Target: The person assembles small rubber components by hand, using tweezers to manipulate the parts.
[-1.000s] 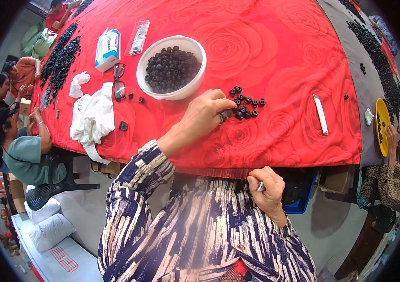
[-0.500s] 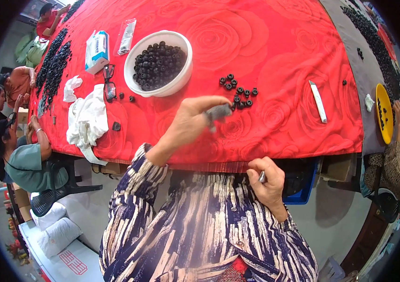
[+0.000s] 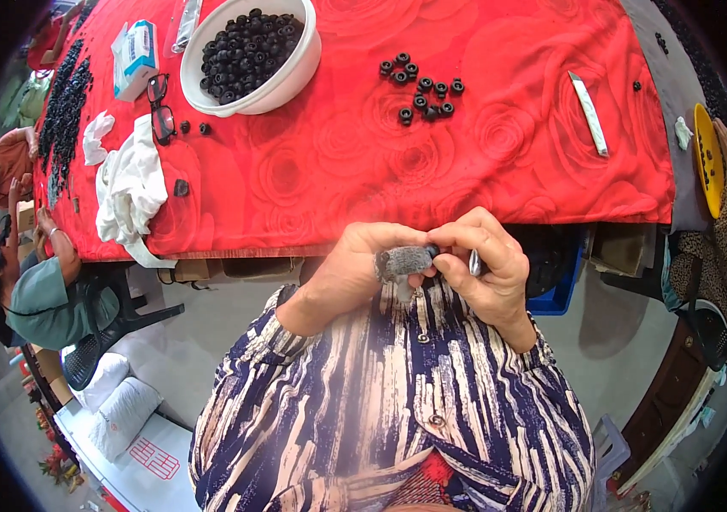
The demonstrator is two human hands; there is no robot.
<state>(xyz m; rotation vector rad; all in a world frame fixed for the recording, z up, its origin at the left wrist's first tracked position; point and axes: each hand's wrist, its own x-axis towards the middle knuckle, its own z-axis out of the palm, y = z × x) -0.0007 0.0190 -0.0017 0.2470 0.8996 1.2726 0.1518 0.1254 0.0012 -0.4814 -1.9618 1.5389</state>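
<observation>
My left hand (image 3: pixel 346 260) and my right hand (image 3: pixel 490 264) meet fingertip to fingertip in front of my chest, just off the table's near edge. A grey fabric sleeve (image 3: pixel 406 262) covers a finger of the left hand. Between the fingertips, mostly hidden, is a small black round part (image 3: pixel 433 252), pinched by the left hand and touched by the right. A slim silver metal tool (image 3: pixel 475 263) is tucked in the closed right hand, only its end showing. Several matching black parts (image 3: pixel 421 101) lie loosely grouped on the red tablecloth (image 3: pixel 312 183) beyond my hands.
A white bowl (image 3: pixel 312 64) of black parts stands at the back left. Near it lie glasses (image 3: pixel 161 111), a box (image 3: pixel 135 61) and a white cloth (image 3: pixel 131 188). A white utility knife (image 3: pixel 589 115) lies at right. People work at both sides; a yellow tray (image 3: pixel 707 162) is far right.
My left hand has come back from the loose black parts to my right hand, with one part in its fingers. My right hand has risen to meet it. The view has tilted downward.
</observation>
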